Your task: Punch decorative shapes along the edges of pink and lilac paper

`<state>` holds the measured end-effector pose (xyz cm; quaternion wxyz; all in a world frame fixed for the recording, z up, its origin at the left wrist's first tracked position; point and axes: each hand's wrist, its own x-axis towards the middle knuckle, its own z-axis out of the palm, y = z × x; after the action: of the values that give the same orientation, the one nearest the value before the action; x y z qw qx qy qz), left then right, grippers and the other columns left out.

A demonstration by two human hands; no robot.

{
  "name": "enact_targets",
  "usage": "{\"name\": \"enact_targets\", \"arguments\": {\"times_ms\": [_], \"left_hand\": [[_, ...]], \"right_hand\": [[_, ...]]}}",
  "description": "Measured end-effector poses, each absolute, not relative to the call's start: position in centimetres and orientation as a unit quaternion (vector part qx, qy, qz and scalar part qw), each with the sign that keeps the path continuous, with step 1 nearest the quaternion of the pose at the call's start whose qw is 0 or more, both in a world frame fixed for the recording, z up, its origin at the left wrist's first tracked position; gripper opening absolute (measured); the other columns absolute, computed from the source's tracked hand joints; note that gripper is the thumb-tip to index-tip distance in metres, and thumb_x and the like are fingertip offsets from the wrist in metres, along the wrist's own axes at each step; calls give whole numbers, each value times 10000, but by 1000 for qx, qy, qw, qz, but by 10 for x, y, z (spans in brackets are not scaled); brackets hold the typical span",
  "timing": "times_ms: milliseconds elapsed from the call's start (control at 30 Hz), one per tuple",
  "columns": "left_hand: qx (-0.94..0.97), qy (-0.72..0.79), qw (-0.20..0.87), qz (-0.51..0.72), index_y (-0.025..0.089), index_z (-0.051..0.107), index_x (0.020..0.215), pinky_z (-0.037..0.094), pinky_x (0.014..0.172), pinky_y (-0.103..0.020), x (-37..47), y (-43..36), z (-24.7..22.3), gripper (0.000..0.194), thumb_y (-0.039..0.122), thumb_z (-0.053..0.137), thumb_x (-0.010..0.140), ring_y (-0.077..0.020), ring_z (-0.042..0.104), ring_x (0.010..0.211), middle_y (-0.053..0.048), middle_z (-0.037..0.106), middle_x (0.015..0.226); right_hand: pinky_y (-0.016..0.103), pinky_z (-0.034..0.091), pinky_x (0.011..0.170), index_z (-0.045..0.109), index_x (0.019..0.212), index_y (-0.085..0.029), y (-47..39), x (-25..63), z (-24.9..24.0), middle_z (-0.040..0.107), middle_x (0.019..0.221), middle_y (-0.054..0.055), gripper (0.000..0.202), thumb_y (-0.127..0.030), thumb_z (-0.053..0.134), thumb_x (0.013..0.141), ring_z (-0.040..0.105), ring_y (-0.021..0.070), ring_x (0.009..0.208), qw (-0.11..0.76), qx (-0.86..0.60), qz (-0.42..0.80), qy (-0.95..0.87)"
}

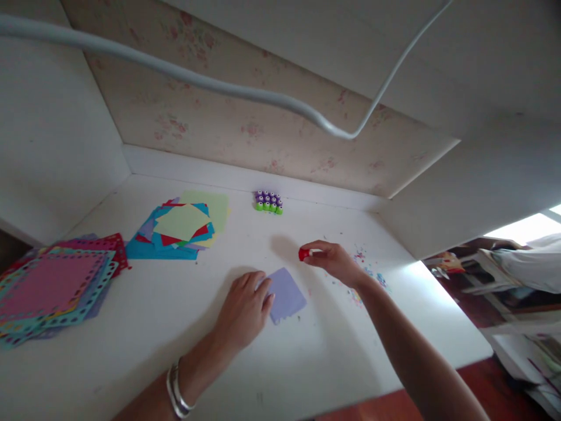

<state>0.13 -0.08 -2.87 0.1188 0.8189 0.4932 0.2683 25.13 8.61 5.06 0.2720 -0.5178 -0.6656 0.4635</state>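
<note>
A small purple sheet of paper (287, 295) lies on the white table, its lower edge notched. My left hand (248, 307) rests at its left side, fingers on or beside the paper's left edge; whether they pinch it is hard to see. Above the table, up and to the right of the sheet, my right hand (331, 258) holds a small red object (303, 254) between thumb and fingers. Toward the back stands a cluster of small purple and green pieces (269, 202) with eye-like dots.
Colored paper sheets (182, 223) are piled at the back left. Nearer on the left lies a stack of sheets with punched edges (56, 286). Tiny paper bits (380, 279) are scattered right of my right hand. A white cable (245, 92) crosses above.
</note>
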Motion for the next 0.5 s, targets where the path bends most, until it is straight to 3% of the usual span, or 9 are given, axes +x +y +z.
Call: {"name": "enact_targets", "arguments": {"times_ms": [100,200,333,500], "left_hand": [[816,507,114,252,202,596,1232,419,988,-506,0,0,-29,365,331,653,895,-313,543,1179,-111,620,1259],[819,504,113,249,232,596,1242,410,968,-482,-1,1,-30,375,336,655,887,-301,551,1162,-92,635,1253],[814,505,116,262,252,603,1251,417,953,-441,-3,4,-34,353,275,623,899,-273,578,1137,-73,662,1232],[804,508,104,291,265,613,1249,450,953,-444,-5,9,-49,349,236,594,901,-275,602,1140,-75,653,1256]], "right_hand": [[372,557,825,760,1009,-203,76,303,48,772,969,90,357,-405,800,717,716,210,866,316,-570,457,-605],[394,562,809,746,1057,-205,66,341,44,771,1019,115,462,-444,824,670,719,237,891,345,-594,449,-571],[331,537,605,691,1154,-176,61,376,35,777,921,122,593,-497,798,666,713,228,747,333,-654,382,-563],[299,508,566,669,1048,-185,72,408,17,773,920,112,418,-435,729,719,715,225,734,334,-670,297,-592]]}}
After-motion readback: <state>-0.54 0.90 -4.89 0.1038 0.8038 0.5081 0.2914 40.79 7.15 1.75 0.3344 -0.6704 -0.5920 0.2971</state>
